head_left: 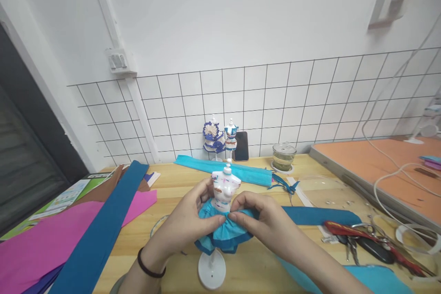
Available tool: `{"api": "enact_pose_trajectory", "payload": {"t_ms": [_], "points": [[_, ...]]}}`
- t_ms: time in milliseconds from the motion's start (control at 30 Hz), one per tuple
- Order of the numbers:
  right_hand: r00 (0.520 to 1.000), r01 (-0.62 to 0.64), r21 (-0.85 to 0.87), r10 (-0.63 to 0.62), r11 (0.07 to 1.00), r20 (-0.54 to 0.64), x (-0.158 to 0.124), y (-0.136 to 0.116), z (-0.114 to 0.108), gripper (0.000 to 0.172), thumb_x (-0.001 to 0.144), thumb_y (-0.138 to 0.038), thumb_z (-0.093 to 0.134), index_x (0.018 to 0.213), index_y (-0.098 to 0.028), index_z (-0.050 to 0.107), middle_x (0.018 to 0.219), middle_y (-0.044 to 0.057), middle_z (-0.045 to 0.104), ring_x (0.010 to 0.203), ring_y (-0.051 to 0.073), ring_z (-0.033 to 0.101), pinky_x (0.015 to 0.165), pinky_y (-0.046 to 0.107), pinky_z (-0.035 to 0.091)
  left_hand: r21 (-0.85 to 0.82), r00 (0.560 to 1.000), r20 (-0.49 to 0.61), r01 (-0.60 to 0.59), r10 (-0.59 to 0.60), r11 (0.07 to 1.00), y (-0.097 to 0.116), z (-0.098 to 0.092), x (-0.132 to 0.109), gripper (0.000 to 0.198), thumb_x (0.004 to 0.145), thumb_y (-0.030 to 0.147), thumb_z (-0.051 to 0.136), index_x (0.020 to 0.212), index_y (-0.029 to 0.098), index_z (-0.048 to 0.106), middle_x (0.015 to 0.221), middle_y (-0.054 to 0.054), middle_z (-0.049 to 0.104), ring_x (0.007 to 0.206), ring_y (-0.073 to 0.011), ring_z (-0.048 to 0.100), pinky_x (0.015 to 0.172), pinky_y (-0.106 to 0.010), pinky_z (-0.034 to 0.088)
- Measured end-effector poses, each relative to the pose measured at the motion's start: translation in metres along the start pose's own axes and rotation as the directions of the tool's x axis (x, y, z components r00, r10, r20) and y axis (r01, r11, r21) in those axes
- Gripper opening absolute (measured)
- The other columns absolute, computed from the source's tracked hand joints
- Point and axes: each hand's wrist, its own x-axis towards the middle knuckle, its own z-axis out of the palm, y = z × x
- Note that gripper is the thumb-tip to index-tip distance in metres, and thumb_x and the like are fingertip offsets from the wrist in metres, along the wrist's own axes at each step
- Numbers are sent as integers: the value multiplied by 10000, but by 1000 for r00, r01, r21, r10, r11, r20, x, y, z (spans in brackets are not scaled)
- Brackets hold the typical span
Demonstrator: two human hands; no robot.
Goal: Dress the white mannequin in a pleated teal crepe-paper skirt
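A small white dress-form mannequin with coloured marks on its torso stands on a round white base. Around its waist sits a gathered turquoise skirt with a darker blue hem. My left hand is wrapped round the form's left side, fingers behind it and thumb pressing the skirt's waist. On the other side, my right hand pinches the waistband between thumb and index finger, close to my left thumb. The back of the skirt is hidden.
Behind stand two small dressed mannequins, a phone and a lidded glass cup. Turquoise fabric lies across the table. Dark blue strips and pink fabric lie left. Red-handled scissors and keys lie right.
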Motion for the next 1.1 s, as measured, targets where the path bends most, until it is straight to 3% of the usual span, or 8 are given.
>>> {"api": "enact_pose_trajectory", "payload": {"t_ms": [233, 367, 467, 567, 667, 833, 933, 1100], "points": [[999, 8, -15, -9, 1000, -32, 0, -1, 1, 67, 825, -228, 599, 774, -186, 590, 719, -24, 608, 659, 126, 540, 566, 222, 400, -23, 1000, 16, 2, -1, 1000, 2, 0, 1, 562, 729, 105, 705, 1234, 240, 498, 1312, -57, 557, 1223, -232, 498, 1003, -339, 415], [999, -3, -35, 1, 999, -36, 1, -2, 2, 92, 834, -236, 595, 763, -185, 564, 686, -27, 579, 641, 127, 532, 551, 222, 405, 5, 997, -68, 29, -28, 1000, 1, 4, 3, 556, 709, 228, 762, 1209, 215, 518, 1258, -78, 597, 1221, -262, 504, 1003, -367, 412], [1000, 19, -61, -21, 998, -22, 0, -4, -1, 90, 864, -244, 566, 790, -194, 556, 739, -13, 588, 709, 146, 558, 626, 248, 451, -13, 988, -132, 78, -79, 997, -2, 4, 5, 675, 674, 243, 786, 1271, 192, 475, 1342, -122, 534, 1264, -285, 465, 1048, -401, 370], [986, 139, -156, -151, 978, -72, -4, -8, -6, 89, 883, -262, 555, 956, -211, 546, 952, 35, 589, 902, 181, 554, 782, 307, 471, -60, 969, -220, 106, -117, 993, -3, 1, 6, 864, 646, 251, 801, 1381, 195, 352, 1368, -139, 509, 1298, -290, 425, 1056, -399, 361], [931, 338, -336, -364, 879, -16, -8, -13, -7, 236, 855, -215, 585, 1081, -209, 515, 1111, 84, 524, 1020, 207, 502, 850, 344, 454, -129, 958, -267, 78, -110, 989, -2, -2, 6, 920, 671, 294, 783, 1428, 222, 264, 1316, -112, 559, 1263, -272, 462, 986, -353, 424], [747, 555, -635, -658, 537, 97, -9, -14, 1, 230, 839, -20, 471, 981, -161, 586, 997, 108, 565, 893, 225, 496, 746, 379, 436, -180, 953, -271, 91, -138, 980, -2, -2, 6, 810, 681, 316, 776, 1372, 229, 364, 1172, -75, 628, 1138, -256, 547, 876, -306, 464], [688, 571, -707, -714, 418, 134, -9, -13, 5, 228, 904, -41, 410, 881, -152, 608, 863, 86, 607, 777, 204, 488, 662, 351, 408, -177, 966, -227, 86, -125, 980, -3, -2, 6, 673, 701, 311, 764, 1290, 223, 449, 1078, -52, 635, 1086, -240, 565, 848, -296, 463], [618, 645, -680, -762, 350, 193, -14, -15, 4, 338, 946, -85, 291, 850, -139, 610, 735, 79, 624, 663, 189, 482, 593, 344, 386, -152, 973, -212, 64, -96, 986, -2, -3, 5, 527, 735, 288, 735, 1202, 203, 506, 1017, -39, 637, 1089, -234, 557, 864, -295, 451]]}}
